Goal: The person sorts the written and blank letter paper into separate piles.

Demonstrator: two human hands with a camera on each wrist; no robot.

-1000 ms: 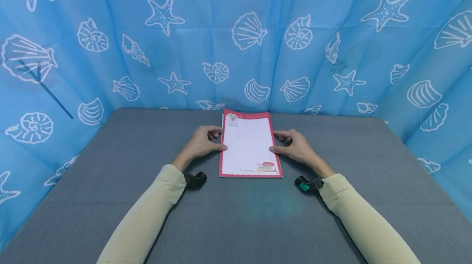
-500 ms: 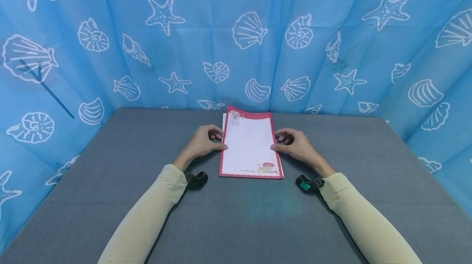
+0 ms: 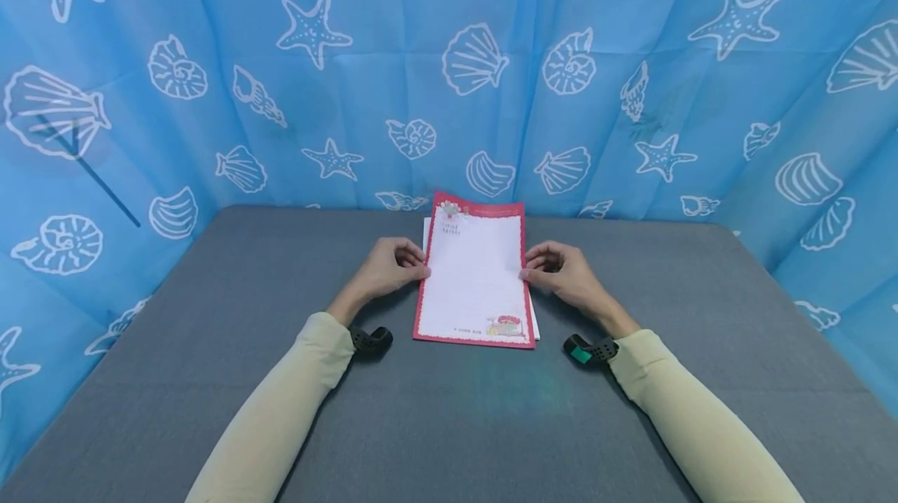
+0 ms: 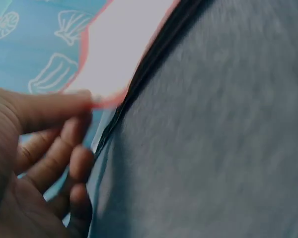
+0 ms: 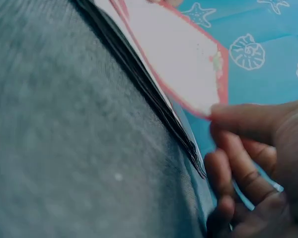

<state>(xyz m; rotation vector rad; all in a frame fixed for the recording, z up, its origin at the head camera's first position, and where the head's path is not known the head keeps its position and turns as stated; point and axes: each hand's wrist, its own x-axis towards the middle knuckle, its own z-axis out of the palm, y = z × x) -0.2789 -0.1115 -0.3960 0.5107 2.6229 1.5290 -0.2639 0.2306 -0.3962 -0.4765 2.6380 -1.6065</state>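
Observation:
A sheet of letter paper (image 3: 475,273) with a red border and small printed pictures is held between both hands in the head view. My left hand (image 3: 388,265) pinches its left edge between thumb and fingers. On the opposite edge, my right hand (image 3: 565,273) has the same kind of pinch. White paper (image 3: 536,324) shows from beneath at the lower right corner. Both wrist views show the sheet bowed and raised off a thin, dark-edged stack (image 5: 144,91) on the table. What lies in the stack's middle is hidden.
A grey cloth-covered table (image 3: 463,425) spreads around the paper. Behind it hangs a blue curtain (image 3: 435,12) with white shells and starfish. Black wrist straps (image 3: 372,341) sit on both wrists, below light sleeves.
The top sheet has come up off the stack, its upper edge rising and its lower edge shifting toward me. More of the white paper beneath shows. The hands have moved up slightly.

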